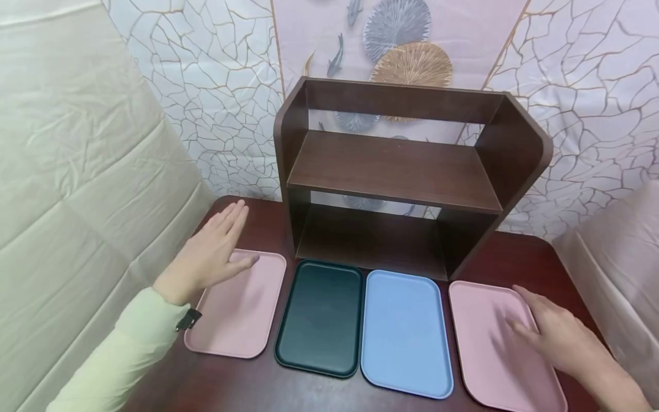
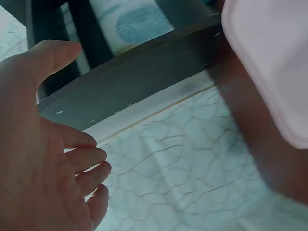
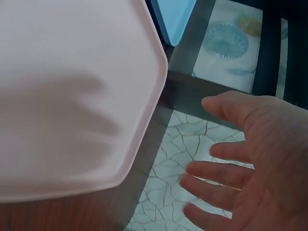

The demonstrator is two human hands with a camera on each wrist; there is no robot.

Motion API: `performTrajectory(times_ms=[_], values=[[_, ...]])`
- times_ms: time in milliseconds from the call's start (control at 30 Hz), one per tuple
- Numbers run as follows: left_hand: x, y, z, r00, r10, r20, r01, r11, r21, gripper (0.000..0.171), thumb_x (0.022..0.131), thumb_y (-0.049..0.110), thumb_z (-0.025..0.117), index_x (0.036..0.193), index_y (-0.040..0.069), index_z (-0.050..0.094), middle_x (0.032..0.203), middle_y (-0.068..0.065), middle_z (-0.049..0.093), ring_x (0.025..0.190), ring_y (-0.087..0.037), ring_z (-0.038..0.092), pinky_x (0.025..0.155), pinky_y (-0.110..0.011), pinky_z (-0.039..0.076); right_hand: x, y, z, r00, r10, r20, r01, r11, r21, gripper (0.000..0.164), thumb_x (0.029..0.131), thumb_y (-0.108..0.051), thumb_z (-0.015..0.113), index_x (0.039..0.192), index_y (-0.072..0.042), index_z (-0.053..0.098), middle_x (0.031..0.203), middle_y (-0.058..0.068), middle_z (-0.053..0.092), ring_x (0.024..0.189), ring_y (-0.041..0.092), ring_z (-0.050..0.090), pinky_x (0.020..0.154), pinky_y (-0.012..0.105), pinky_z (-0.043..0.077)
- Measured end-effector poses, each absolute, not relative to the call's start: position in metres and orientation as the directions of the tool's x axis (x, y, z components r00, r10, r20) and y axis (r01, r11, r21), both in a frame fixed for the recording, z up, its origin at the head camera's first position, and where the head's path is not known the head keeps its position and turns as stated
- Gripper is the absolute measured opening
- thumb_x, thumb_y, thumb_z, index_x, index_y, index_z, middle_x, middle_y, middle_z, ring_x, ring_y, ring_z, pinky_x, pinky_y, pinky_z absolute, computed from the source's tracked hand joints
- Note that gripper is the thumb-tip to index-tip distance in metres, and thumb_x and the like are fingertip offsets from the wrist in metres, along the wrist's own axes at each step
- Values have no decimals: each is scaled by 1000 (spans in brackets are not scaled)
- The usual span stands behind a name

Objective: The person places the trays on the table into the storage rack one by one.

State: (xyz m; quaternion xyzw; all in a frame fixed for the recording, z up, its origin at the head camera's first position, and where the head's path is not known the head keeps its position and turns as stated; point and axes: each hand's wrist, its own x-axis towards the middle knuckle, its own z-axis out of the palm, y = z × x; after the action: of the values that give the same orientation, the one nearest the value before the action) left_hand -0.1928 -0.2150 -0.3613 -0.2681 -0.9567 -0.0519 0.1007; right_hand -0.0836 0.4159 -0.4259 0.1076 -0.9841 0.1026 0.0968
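My left hand (image 1: 211, 252) hovers above the left pink tray (image 1: 242, 309), its fingers extended and the thumb apart, holding nothing. Over the right edge of the other pink tray (image 1: 494, 332), my right hand (image 1: 558, 332) hangs with its thumb spread and nothing in its grasp. Its shadow falls on that tray, as the right wrist view also shows. Between the pink trays lie a dark green tray (image 1: 321, 317) and a blue tray (image 1: 405, 335), side by side. No object is visible on any of them.
A dark brown two-tier shelf (image 1: 393, 171) stands at the back of the reddish-brown table (image 1: 231, 380), behind the trays. Patterned cloth (image 1: 206, 86) hangs behind it. Pale fabric (image 1: 77, 189) rises along the left side, with more cloth at the right.
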Motion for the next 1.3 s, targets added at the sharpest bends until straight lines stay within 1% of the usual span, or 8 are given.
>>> performTrajectory(times_ms=[133,233,367,500,733,1000,1167,1300], values=[[-196,-211,-333,-819,525,232,547,836,36,95,99,46,65,163,-11,22,172,-30,24,160,-46,26,133,-58,26,-84,427,-418,-974,-167,153,-196,961,-196,53,83,-15,84,127,7,64,110,28,76,97,47,74,78,67,56],[-200,-207,-311,-812,536,232,555,832,22,96,100,46,63,164,-10,19,173,-29,22,161,-46,24,133,-58,25,-86,435,-415,-983,-151,106,-169,966,-197,42,84,-18,84,116,6,71,92,14,80,78,21,76,69,52,61],[-204,-200,-282,-807,538,243,551,834,-16,95,100,47,62,165,-8,19,174,-27,21,163,-44,22,135,-56,22,-87,445,-414,-989,-138,45,-144,970,-196,34,84,-19,84,106,5,73,85,6,79,69,6,70,63,35,58],[-208,-193,-255,-801,538,265,542,838,-61,95,101,46,61,166,-6,16,175,-25,20,163,-42,20,136,-54,20,-87,452,-416,-990,-142,22,-143,974,-178,28,81,-18,84,99,1,74,81,1,77,69,5,68,64,34,57],[-217,-177,-220,-752,563,343,557,821,-127,93,100,42,62,166,-6,16,174,-25,21,163,-42,22,136,-53,21,-86,468,-418,-990,-108,-87,-89,975,-203,34,84,-23,84,99,6,74,83,8,79,77,27,76,69,40,59],[-232,-158,-205,-718,586,375,574,804,-157,93,102,43,58,167,-6,14,176,-24,18,164,-39,18,138,-47,15,-81,486,-426,-987,-71,-143,-41,979,-200,32,85,-31,83,93,0,76,87,12,79,80,28,75,70,40,58],[-242,-151,-203,-727,580,368,564,810,-163,92,102,43,57,166,-6,13,176,-22,17,165,-39,17,138,-47,15,-77,491,-431,-977,-60,-202,-16,977,-212,26,88,-34,80,90,-8,76,86,8,80,79,20,71,72,44,56],[-251,-148,-206,-722,583,373,554,809,-195,92,100,42,58,165,-9,17,175,-24,19,164,-40,19,138,-49,17,-74,492,-434,-969,-49,-242,6,975,-223,27,90,-37,78,90,-11,76,85,4,79,79,14,68,70,39,54]])
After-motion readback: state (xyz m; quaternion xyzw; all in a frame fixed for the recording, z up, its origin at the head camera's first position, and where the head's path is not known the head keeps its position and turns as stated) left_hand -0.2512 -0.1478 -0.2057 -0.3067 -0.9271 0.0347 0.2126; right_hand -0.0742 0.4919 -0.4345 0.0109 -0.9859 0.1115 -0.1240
